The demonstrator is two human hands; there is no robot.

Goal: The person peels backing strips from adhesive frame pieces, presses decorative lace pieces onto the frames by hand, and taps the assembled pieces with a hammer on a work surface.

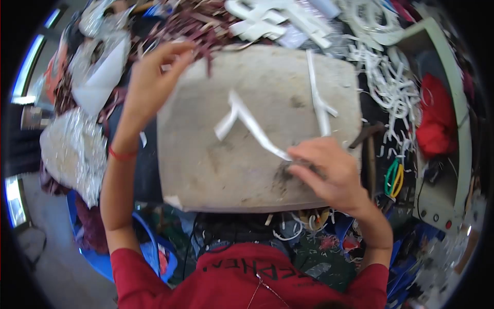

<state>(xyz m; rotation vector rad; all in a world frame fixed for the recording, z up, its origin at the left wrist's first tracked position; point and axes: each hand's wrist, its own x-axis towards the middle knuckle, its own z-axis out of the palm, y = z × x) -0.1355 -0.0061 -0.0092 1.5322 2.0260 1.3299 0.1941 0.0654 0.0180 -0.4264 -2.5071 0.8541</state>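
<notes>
A white forked strip (253, 126) lies across the worn pale board (195, 175), its lower end pinched between the thumb and fingers of my right hand (332, 172). That hand rests over a dark smudged patch on the board's right front. A second white forked strip (317, 98) lies farther back, with its lower end near my right hand. My left hand (160, 72) is raised over the board's far left corner, slightly blurred. Its fingers are curved and the thumb stands apart, with nothing visible between them. It is close to a heap of maroon strips (200, 28).
White cut-out pieces (278, 20) lie behind the board. Curly white scraps (393, 92) and a dark-headed hammer (369, 135) are at its right. Farther right, a pale metal frame (455, 77) surrounds a red cloth (436, 116). Clear plastic wrap (72, 152) sits at left.
</notes>
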